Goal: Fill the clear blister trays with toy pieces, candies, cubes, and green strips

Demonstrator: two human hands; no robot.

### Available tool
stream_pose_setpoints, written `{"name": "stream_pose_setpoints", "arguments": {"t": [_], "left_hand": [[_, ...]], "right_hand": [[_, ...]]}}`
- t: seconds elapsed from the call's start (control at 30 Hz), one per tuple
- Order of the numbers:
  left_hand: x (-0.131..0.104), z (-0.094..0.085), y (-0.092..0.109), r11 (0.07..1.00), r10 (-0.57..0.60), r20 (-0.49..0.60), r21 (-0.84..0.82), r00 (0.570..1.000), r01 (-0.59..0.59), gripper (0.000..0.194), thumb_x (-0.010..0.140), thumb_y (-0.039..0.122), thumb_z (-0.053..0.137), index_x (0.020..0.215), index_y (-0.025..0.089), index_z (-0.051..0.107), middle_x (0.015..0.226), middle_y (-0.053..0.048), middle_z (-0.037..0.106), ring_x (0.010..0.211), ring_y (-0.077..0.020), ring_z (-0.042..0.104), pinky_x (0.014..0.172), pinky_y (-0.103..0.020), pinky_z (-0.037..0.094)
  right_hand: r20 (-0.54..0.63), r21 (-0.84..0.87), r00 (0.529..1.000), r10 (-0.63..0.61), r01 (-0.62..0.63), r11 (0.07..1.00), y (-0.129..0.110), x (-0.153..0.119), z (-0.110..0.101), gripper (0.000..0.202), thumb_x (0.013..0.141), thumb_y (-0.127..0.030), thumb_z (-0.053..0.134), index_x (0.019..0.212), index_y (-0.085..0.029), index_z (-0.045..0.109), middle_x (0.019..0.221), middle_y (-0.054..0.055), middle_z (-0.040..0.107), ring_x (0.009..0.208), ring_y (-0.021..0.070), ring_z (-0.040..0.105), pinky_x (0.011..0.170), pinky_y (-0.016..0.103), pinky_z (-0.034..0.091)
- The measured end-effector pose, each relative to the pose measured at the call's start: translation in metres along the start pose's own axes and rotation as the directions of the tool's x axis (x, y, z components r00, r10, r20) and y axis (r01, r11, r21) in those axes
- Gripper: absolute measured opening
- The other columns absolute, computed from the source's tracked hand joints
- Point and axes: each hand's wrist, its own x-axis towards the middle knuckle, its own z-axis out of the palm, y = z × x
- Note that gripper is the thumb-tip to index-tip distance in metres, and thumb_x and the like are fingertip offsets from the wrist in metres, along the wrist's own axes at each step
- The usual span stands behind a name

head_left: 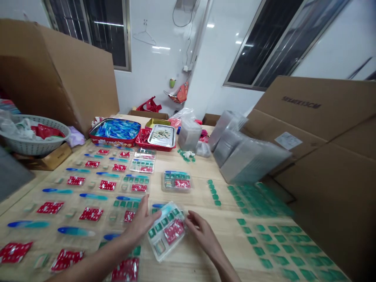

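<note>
A clear plastic tray (161, 256) sits tilted between my two hands, over the wooden table. In its compartments are a row of green squares (159, 227), a red patterned packet (174, 232) and a small pale block (159, 246). A blue pen-like piece (158, 205) shows at its top end, partly behind my thumb. My left hand (143, 219) grips the tray's upper left edge, thumb stretched over it. At the right edge, the bent fingers of my right hand (202, 233) hold its side. Left of them, similar filled trays (125, 203) lie in rows.
A stack of filled trays (177, 182) stands ahead. Behind are a red tin of blue pieces (114, 133) and a silver tray (161, 135). Green squares (273, 239) lie in rows at right, near stacked clear plastic (249, 156) and a large cardboard box (329, 176).
</note>
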Motion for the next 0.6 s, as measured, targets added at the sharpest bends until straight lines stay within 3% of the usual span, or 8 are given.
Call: {"name": "stream_pose_setpoints", "arguments": {"t": [0.17, 0.33, 0.4, 0.5, 0.6], "left_hand": [[-0.042, -0.011, -0.015, 0.996, -0.083, -0.024, -0.019, 0.996, 0.083, 0.098, 0.065, 0.047, 0.072, 0.146, 0.025, 0.021, 0.157, -0.004, 0.011, 0.145, -0.0271, 0.009, 0.117, -0.043, 0.014], [-0.073, -0.014, -0.037, 0.977, -0.182, 0.116, -0.091, 0.976, 0.193, 0.110, 0.057, 0.046, 0.076, 0.147, 0.022, 0.019, 0.156, -0.007, 0.015, 0.144, -0.0268, 0.011, 0.118, -0.040, 0.017], [-0.073, -0.008, -0.037, 0.974, -0.176, 0.158, -0.116, 0.972, 0.195, 0.108, 0.057, 0.043, 0.077, 0.146, 0.021, 0.021, 0.155, -0.008, 0.020, 0.143, -0.0261, 0.016, 0.117, -0.038, 0.019], [-0.063, 0.004, -0.020, 0.976, -0.120, 0.159, -0.159, 0.980, 0.146, 0.101, 0.061, 0.041, 0.073, 0.146, 0.022, 0.021, 0.153, -0.008, 0.027, 0.141, -0.0259, 0.024, 0.116, -0.037, 0.024], [-0.045, 0.011, 0.001, 0.985, -0.086, 0.113, -0.141, 0.990, 0.101, 0.098, 0.062, 0.040, 0.072, 0.145, 0.021, 0.024, 0.154, -0.008, 0.025, 0.142, -0.0286, 0.019, 0.115, -0.039, 0.025]], "right_hand": [[0.025, -0.041, 0.999, -0.031, 0.032, 0.999, 0.001, -0.003, 0.014, 0.057, 0.070, -0.056, 0.059, 0.108, -0.014, 0.063, 0.103, 0.013, 0.070, 0.089, 0.0267, 0.067, 0.075, 0.035, 0.056], [-0.014, -0.165, 0.997, -0.077, 0.073, 0.984, 0.012, 0.004, 0.015, 0.052, 0.075, -0.054, 0.054, 0.109, -0.017, 0.064, 0.102, 0.011, 0.070, 0.090, 0.0262, 0.066, 0.080, 0.036, 0.053], [-0.027, -0.167, 0.997, -0.079, 0.073, 0.983, 0.017, 0.005, 0.015, 0.053, 0.075, -0.055, 0.052, 0.109, -0.016, 0.064, 0.105, 0.012, 0.070, 0.094, 0.0269, 0.065, 0.084, 0.036, 0.052], [-0.004, -0.149, 0.996, -0.091, 0.089, 0.985, 0.019, 0.003, 0.015, 0.051, 0.079, -0.056, 0.047, 0.106, -0.018, 0.066, 0.105, 0.012, 0.070, 0.095, 0.0268, 0.065, 0.082, 0.034, 0.052], [0.003, -0.191, 0.994, -0.110, 0.109, 0.975, 0.016, 0.001, 0.017, 0.049, 0.080, -0.057, 0.044, 0.100, -0.019, 0.067, 0.097, 0.011, 0.072, 0.087, 0.0263, 0.067, 0.076, 0.033, 0.052]]}}
